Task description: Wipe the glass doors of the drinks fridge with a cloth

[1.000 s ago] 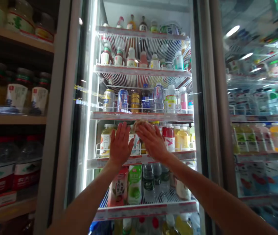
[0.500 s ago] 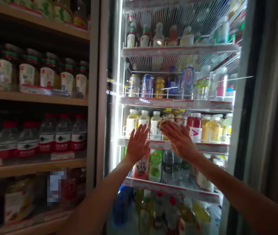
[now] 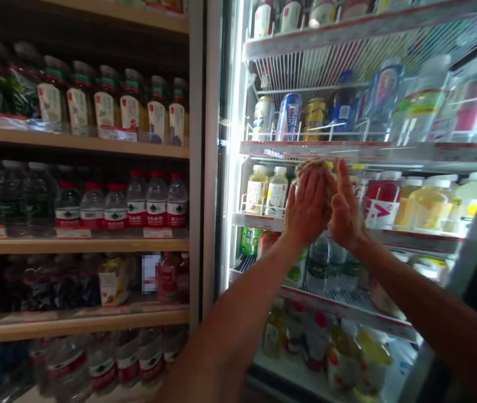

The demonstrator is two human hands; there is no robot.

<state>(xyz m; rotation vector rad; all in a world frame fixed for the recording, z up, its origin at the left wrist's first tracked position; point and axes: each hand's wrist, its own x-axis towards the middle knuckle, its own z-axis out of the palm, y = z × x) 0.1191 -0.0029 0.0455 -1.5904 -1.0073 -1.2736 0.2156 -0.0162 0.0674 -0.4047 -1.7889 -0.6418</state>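
Note:
A beige cloth is bunched up against the glass door of a lit drinks fridge. My left hand lies over the cloth, its fingers pointing up and closed on it. At the cloth's right edge is my right hand, one finger extended upward and the others bent in towards the fabric. The two hands nearly meet. Behind them, inside the fridge, stand pale yellow bottles and a red drink bottle, seen through the glass. Part of the cloth is hidden under my left fingers.
Left of the fridge, wooden shelves carry rows of jars and bottles, among them red-capped water bottles. A metal frame post divides the shelves from the fridge. Cans stand on a wire shelf inside.
My left hand has moved from bare glass onto the cloth. My right hand, earlier flat over the cloth, is now at its right edge. The view has shifted left and down.

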